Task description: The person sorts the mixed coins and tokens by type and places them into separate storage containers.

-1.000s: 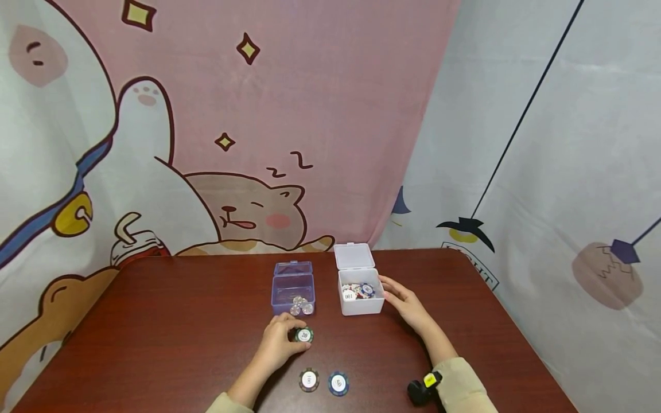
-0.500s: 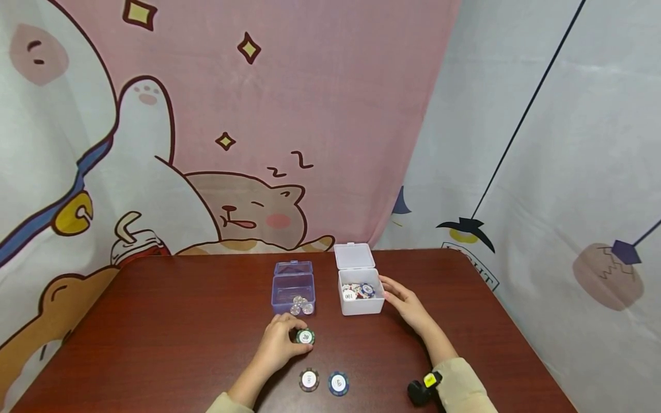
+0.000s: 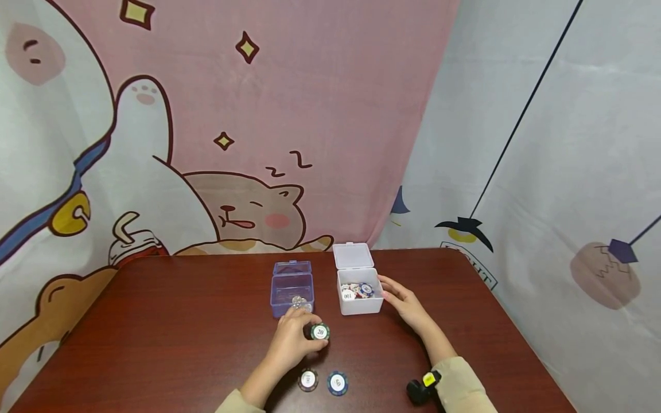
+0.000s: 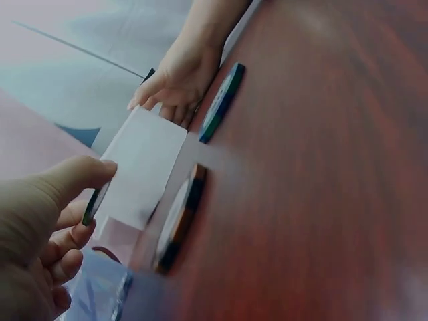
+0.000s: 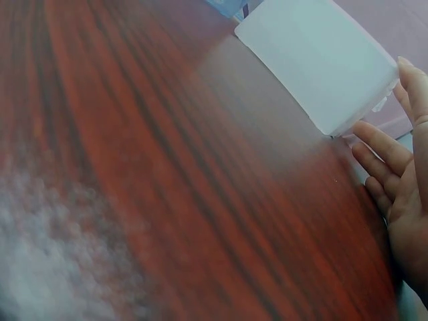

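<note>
My left hand (image 3: 292, 341) pinches a green poker chip (image 3: 320, 331) marked 20 between thumb and fingers, in front of the clear bluish box. In the left wrist view, that chip (image 4: 95, 204) is seen nearly edge-on beneath the thumb. My right hand (image 3: 408, 307) rests against the right side of an open white box (image 3: 360, 308), its fingers extended and thumb by the front corner. Several poker chips (image 3: 356, 291) lie inside this box. Nearer me on the table, a dark brown-edged chip (image 3: 308, 380) and a blue chip (image 3: 338, 383) lie flat side by side.
A clear bluish plastic box (image 3: 291, 292) stands open left of the white box, with several clear round pieces (image 3: 297, 301) inside, partly hidden by my left hand. Both lids are tipped back. A brown wooden table (image 3: 170, 332) reaches to a cartoon-printed curtain (image 3: 335, 126).
My left hand has moved to the right with the green chip, now held above the table between the boxes and the two flat chips. The right hand stays at the white box.
</note>
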Motion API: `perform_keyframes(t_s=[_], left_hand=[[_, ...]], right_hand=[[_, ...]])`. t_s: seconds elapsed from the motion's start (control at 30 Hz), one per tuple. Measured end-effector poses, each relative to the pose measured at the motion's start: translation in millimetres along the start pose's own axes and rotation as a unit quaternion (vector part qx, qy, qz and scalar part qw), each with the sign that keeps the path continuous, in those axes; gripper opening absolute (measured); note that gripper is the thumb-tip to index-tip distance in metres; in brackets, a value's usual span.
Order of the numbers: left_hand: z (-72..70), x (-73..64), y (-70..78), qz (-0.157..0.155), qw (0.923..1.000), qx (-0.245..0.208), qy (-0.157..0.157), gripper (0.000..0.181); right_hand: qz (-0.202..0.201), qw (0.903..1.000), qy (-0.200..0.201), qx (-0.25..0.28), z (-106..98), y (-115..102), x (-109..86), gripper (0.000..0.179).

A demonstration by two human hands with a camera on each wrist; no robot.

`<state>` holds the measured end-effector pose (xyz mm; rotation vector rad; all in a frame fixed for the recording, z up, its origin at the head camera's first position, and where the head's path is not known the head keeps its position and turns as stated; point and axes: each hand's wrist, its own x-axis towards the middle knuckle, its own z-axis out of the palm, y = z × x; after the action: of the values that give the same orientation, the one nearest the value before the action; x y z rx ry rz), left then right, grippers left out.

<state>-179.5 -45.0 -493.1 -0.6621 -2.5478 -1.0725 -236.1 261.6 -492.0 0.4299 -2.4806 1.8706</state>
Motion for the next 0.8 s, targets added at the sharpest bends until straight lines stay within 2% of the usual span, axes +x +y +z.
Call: perform_keyframes(t_s=[0.13,0.23,0.43,0.8], left_hand=[[3.7,7.4,9.6,-0.001,0.9998,-0.020,0.000,0.035],[8.0,12.3,14.4,0.002,0.9997,-0.025,0.003,0.034],[13.1,22.5,24.0,0.001,0.9999,-0.011,-0.003,0.035],[17.3,51.0,37.8,0.016,0.9998,-0.002,0.013,0.035]], right_hand=[[-0.001,1.0000,0.009,-0.002,-1,17,4.1,0.044],[-0.002,0.9999,0.011,0.003,-2,21,5.4,0.044],[0.005,1.0000,-0.002,0.000,0,0,-0.1,0.044],[0.001,1.0000,0.001,-0.005,1,1,-0.2,0.044]])
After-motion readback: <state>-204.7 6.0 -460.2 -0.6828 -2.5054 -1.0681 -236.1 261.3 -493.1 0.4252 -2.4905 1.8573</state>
